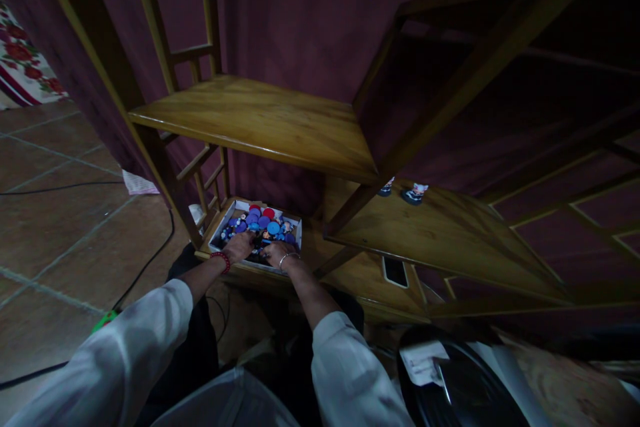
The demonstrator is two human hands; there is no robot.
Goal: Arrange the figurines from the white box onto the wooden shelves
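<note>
This is a dim indoor room, in a home or perhaps a small shop; which of the two cannot be told. The stepped wooden display shelf (255,117) suits either, backed by a maroon curtain (290,27). Small figurines (414,194) stand near the back edge of its right-hand board (450,233), like ornaments. On the bottom board, a shallow white box (299,235) of colourful small pieces sits at the left end, a smartphone (395,272) towards the right. Large brown floor tiles (50,207) with pale joints, a trailing black cable (153,267) and a rose-patterned cloth (23,53) look domestic.
</note>
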